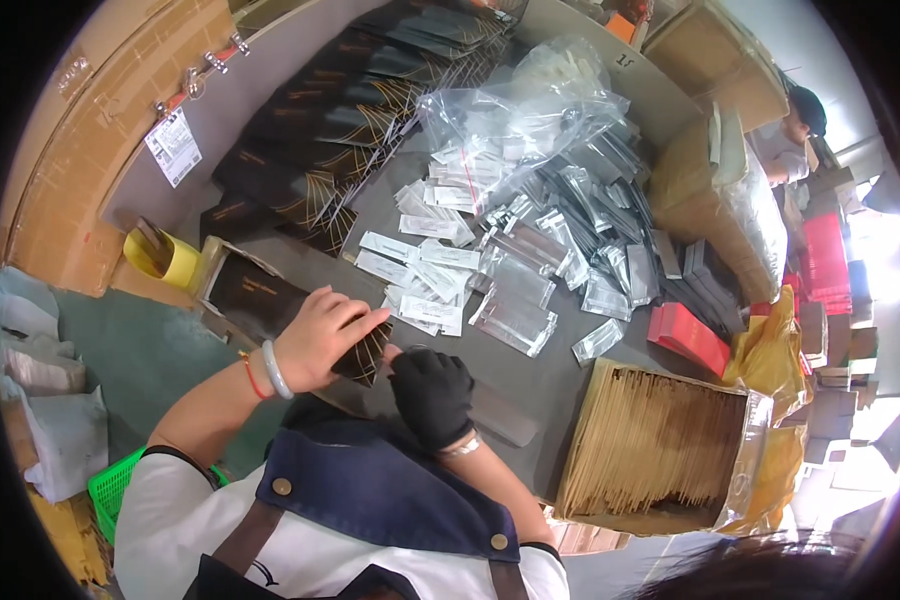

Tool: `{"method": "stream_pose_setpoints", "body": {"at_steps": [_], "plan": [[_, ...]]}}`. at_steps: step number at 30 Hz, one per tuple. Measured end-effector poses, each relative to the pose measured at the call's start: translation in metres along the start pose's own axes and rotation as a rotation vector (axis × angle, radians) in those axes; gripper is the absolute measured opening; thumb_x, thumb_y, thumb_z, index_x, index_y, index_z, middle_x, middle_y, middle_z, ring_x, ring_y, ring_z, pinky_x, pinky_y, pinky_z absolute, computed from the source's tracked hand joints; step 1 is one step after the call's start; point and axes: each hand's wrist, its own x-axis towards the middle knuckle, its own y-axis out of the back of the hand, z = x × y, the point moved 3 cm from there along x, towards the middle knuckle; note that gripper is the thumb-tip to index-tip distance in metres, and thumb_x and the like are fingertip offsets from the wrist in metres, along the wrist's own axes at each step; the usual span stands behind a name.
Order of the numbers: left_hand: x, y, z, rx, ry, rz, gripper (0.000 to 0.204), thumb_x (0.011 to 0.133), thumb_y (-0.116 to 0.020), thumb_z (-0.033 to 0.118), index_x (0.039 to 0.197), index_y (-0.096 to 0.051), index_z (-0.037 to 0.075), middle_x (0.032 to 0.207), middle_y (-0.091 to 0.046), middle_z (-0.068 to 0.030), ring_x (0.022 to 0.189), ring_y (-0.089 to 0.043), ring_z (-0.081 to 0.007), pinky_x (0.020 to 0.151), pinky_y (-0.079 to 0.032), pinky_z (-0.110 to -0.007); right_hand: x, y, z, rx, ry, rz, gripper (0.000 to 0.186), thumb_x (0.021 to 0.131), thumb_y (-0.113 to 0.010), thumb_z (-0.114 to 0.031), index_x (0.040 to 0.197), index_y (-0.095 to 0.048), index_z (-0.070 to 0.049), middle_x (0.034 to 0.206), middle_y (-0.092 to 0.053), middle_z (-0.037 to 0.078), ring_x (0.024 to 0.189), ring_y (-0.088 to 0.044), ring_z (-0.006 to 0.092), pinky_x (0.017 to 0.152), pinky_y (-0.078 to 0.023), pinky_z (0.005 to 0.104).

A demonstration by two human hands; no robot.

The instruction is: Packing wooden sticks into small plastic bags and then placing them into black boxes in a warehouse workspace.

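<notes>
A flat black sleeve (255,290) with fine gold lines at its right end lies at the table's near left edge, its left part in a shallow carton (210,262). My left hand (320,338), wearing a pale bangle and a red string, rests on the sleeve with its fingers stretched out across it. Close to the sleeve's right end is my right hand (432,395), in a black glove that leaves the fingertips bare. Its fingers are curled and the thumb points at the sleeve; whatever they hold is hidden. Beyond my hands lie small white printed packets (435,275) and clear wrappers (515,305).
Overlapping black sleeves (310,130) cover the far left. A clear plastic bag (540,110) tops the heap of packets. At right stand a carton of thin wooden sticks (655,450), red packs (688,338) and a brown carton (710,200). A yellow holder (160,258) hangs at left.
</notes>
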Motion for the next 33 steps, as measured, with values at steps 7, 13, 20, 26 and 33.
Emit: {"method": "stream_pose_setpoints", "body": {"at_steps": [7,13,20,26,33], "plan": [[0.022,-0.005,0.024,-0.004,0.014,-0.048,0.092,0.054,-0.080,0.013,0.139,-0.045,0.006,0.119,-0.051,-0.0100,0.109,-0.048,-0.0299,0.102,-0.032,-0.046,-0.030,0.029,0.018,-0.082,-0.120,0.192,0.020,0.074,-0.074,-0.012,0.093,-0.072,-0.014,0.081,-0.064,0.002,0.068,-0.062,0.0223,0.060,-0.048,0.0350],[0.031,-0.004,0.035,-0.032,-0.003,-0.025,0.094,0.052,-0.080,0.012,0.140,-0.045,0.008,0.118,-0.051,-0.0103,0.108,-0.049,-0.0305,0.099,-0.033,-0.045,-0.037,0.041,0.018,-0.014,-0.155,0.230,0.022,0.075,-0.075,-0.006,0.096,-0.072,-0.010,0.084,-0.066,0.008,0.071,-0.064,0.0248,0.067,-0.051,0.0332],[0.035,-0.002,0.046,0.064,0.007,0.009,0.087,0.060,-0.080,0.018,0.140,-0.045,0.010,0.116,-0.053,-0.0080,0.108,-0.048,-0.0273,0.099,-0.032,-0.043,-0.050,0.023,0.031,0.797,-0.721,0.263,0.024,0.083,-0.072,-0.002,0.106,-0.067,-0.001,0.084,-0.069,0.004,0.072,-0.063,0.0096,0.065,-0.049,0.0245],[0.032,-0.003,0.039,0.080,0.017,0.031,0.093,0.056,-0.082,0.020,0.140,-0.044,0.009,0.117,-0.051,-0.0092,0.109,-0.048,-0.0286,0.101,-0.031,-0.046,-0.054,0.030,0.036,0.927,-0.840,0.283,0.029,0.084,-0.070,0.001,0.112,-0.064,0.000,0.088,-0.068,0.004,0.077,-0.062,0.0083,0.068,-0.049,0.0226],[0.027,0.000,0.026,0.092,0.049,0.054,0.087,0.060,-0.081,0.021,0.138,-0.046,0.009,0.114,-0.052,-0.0089,0.107,-0.049,-0.0288,0.099,-0.032,-0.045,-0.073,0.059,0.047,0.973,-0.954,0.340,0.032,0.085,-0.066,0.006,0.116,-0.059,0.004,0.089,-0.067,0.007,0.081,-0.063,0.0125,0.075,-0.050,0.0242]]}}
